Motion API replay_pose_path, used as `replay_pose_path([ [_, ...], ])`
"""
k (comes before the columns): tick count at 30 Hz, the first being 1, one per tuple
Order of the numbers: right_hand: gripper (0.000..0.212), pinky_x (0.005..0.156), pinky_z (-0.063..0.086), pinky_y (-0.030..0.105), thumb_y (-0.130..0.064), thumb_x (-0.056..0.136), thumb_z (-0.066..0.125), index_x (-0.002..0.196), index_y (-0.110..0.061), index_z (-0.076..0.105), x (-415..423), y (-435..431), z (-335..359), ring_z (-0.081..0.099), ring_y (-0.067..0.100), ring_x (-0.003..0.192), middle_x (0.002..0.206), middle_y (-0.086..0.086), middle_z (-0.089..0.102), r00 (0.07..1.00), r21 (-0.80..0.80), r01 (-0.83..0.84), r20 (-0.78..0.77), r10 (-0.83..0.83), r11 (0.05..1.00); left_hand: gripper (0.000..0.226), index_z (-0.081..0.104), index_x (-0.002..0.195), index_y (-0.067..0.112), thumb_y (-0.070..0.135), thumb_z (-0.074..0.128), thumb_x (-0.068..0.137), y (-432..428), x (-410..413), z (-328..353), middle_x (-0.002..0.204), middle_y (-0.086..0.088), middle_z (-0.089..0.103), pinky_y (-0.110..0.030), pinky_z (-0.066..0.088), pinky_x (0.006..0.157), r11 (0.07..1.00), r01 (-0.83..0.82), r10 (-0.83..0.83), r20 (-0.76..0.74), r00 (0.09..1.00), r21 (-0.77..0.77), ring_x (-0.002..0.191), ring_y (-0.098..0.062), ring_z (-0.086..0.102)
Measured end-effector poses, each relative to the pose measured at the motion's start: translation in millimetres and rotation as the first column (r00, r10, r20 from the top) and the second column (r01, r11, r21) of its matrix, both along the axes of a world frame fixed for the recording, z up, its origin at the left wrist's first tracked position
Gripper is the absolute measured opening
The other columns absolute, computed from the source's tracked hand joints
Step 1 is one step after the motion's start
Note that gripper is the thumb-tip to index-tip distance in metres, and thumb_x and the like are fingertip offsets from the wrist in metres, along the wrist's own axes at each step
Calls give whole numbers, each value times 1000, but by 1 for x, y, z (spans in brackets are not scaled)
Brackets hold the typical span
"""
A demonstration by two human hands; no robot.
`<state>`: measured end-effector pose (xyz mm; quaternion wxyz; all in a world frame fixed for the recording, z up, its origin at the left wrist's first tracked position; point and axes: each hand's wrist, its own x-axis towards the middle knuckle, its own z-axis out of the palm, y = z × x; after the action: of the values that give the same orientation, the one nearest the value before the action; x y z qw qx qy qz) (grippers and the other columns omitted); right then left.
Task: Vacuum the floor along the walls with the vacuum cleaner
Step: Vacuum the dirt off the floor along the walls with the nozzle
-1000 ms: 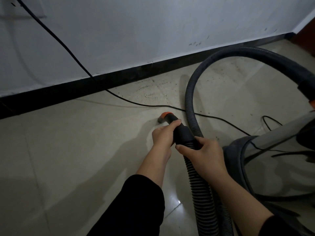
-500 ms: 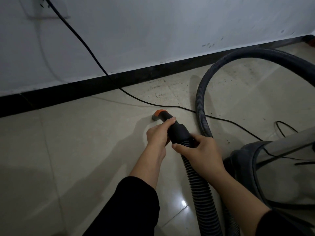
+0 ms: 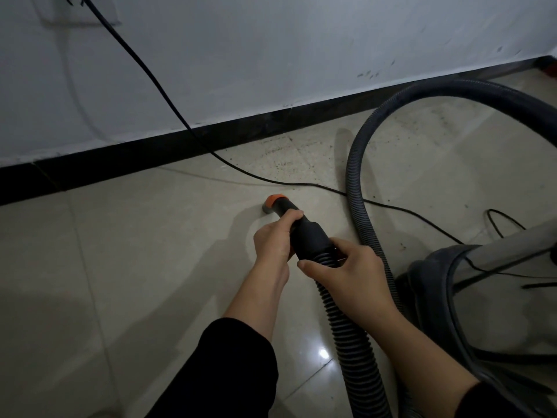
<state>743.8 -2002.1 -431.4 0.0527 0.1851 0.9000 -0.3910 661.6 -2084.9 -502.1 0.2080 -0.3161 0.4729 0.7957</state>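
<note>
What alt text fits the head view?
A left hand and a right hand hold a vacuum hose, its orange tip down at the tiled floor, short of the black baseboard. A black cord runs from the wall across the floor; the vacuum cleaner sits at right.

hose (image 3: 349, 327): grey, ribbed, looped | nozzle (image 3: 272, 203): orange-tipped, on tile floor (image 3: 135, 267)

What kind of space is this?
Likely an indoor room: glossy beige tile floor, white wall with black baseboard, and a power cord running up to a wall socket.
</note>
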Motion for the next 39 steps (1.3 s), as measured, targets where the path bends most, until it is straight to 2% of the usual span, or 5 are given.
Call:
replay_pose_path([
  [5,18,60,56,46,-35,71,80,76,-31,64,14,12,0,64,19,61,67,4,66,998,1,57,-23,-57,998,19,66,85,9,21,78,77,17,10,6,83,-5,69,-29,54,68,998,57,-57,-4,998,13,80,-19,66],
  [15,23,61,58,41,-38,71,81,76,-42,59,41,33,1,64,13,59,64,-1,67,989,20,145,-39,-144,989,17,65,83,12,22,77,80,45,32,10,81,-4,68,-27,54,68,984,176,-176,-21,984,20,77,-16,64],
  [22,20,53,54,28,-33,73,81,86,-31,65,63,38,5,64,12,60,64,0,66,988,-7,152,-14,-152,988,27,67,99,7,24,77,80,50,50,9,96,-9,71,-29,56,73,976,216,-216,-18,976,6,92,-21,67],
  [31,22,61,57,43,-34,72,80,77,-40,60,84,33,4,65,17,63,68,2,67,994,-19,112,-6,-112,994,19,65,90,9,22,75,80,39,69,9,88,-7,69,-28,56,69,972,235,-235,-19,972,-31,82,-18,66],
  [39,25,60,56,43,-37,71,81,89,-26,68,94,29,6,64,17,61,66,3,66,995,-16,103,17,-102,995,16,66,88,10,24,72,81,32,78,9,80,-3,66,-25,50,58,970,237,-239,-24,971,-59,73,-16,63],
])
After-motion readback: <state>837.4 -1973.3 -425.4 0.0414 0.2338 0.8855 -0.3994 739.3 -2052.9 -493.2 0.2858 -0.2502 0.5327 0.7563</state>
